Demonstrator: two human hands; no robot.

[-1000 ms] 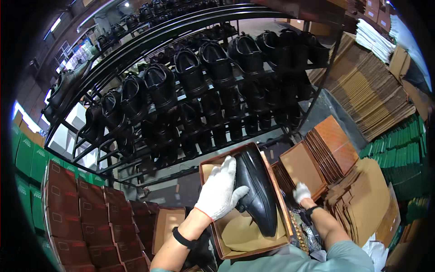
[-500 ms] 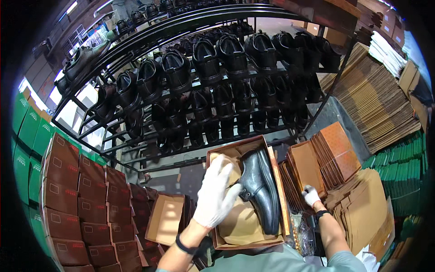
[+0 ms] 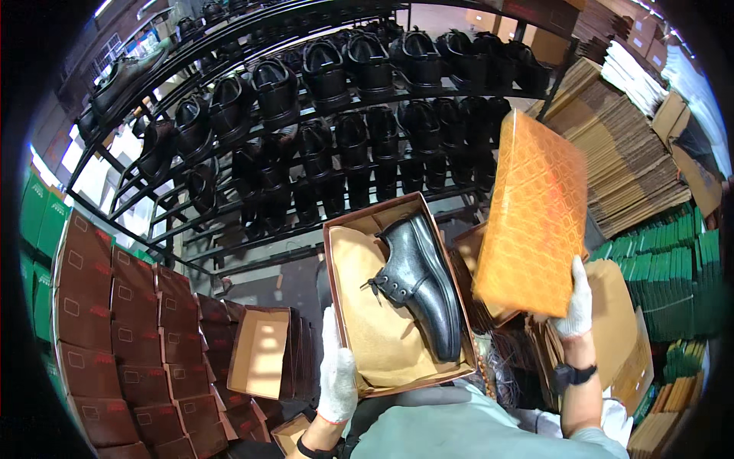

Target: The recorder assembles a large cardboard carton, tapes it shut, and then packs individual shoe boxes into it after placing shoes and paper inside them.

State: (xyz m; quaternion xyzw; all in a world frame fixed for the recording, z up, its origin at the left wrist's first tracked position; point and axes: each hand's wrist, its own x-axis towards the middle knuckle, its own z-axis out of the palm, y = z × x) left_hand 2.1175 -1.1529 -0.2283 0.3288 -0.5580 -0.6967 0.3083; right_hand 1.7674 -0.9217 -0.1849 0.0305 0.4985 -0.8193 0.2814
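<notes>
A brown shoe box (image 3: 386, 212) stands open in front of my body. On tan paper (image 3: 359, 306) inside it lies a black lace-up leather shoe (image 3: 423, 287) on its side, laces toward the left. My left hand (image 3: 339, 379), in a white glove, grips the box by its left wall near the lower corner; some fingers are hidden beside it. To the right, an orange patterned box lid (image 3: 533, 218) is raised and tilted, close to the box's right side. My gloved right hand (image 3: 575, 306) is closed on the lid's lower right edge.
A black metal rack (image 3: 306, 122) with rows of black shoes stands ahead. Stacked brown boxes (image 3: 92, 329) and an open box (image 3: 260, 352) are at left. At right are folded cardboard sheets (image 3: 612, 153), green flat pieces (image 3: 657, 275) and tan paper sheets (image 3: 619, 321).
My right hand has lifted the orange lid from the lid stack and brought it up beside the box. My left hand has moved from over the shoe to the box's left wall.
</notes>
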